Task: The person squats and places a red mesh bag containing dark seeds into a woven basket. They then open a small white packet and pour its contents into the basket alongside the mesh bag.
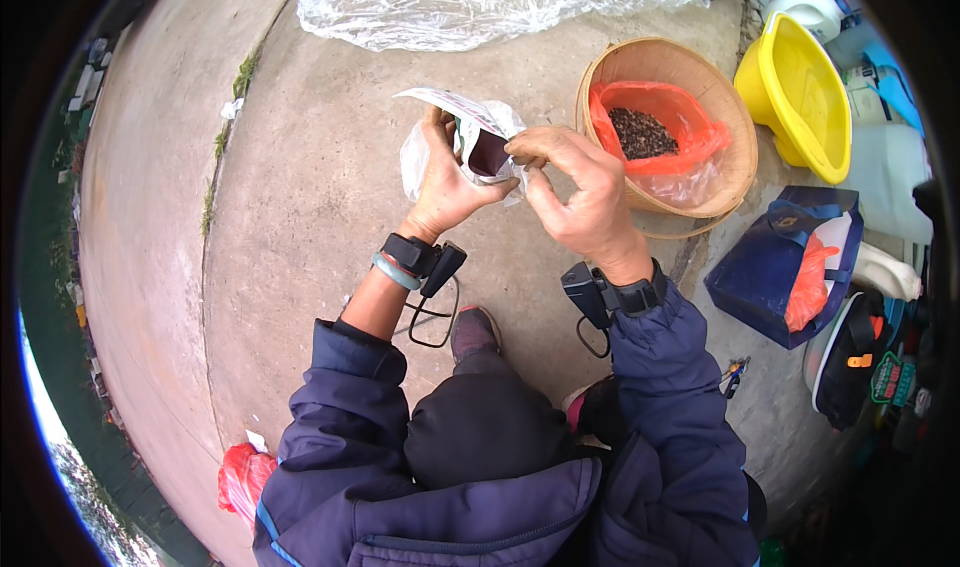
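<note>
My left hand [454, 169] grips a printed white packet [457, 109] from the near left side. A dark interior [488, 154] shows through the packet's mouth, with a flap raised over it. Thin clear plastic film [412, 163] hangs around the packet. At the right edge of the mouth, the fingertips of my right hand [581, 184] pinch the rim, with the thumb held apart below. To the right of that hand stands a round woven basket [720, 94]. Inside it is a red plastic bag [652, 163] holding dark, loose grains or seeds [641, 133].
Crumpled clear sheeting [480, 4] lies at the far side of the concrete floor [337, 116]. On the right are a yellow plastic basin [765, 79], a navy tote bag [750, 282] and plastic jugs [806, 11]. Keys [735, 375] lie near my right sleeve; a red bag [244, 477] sits lower left.
</note>
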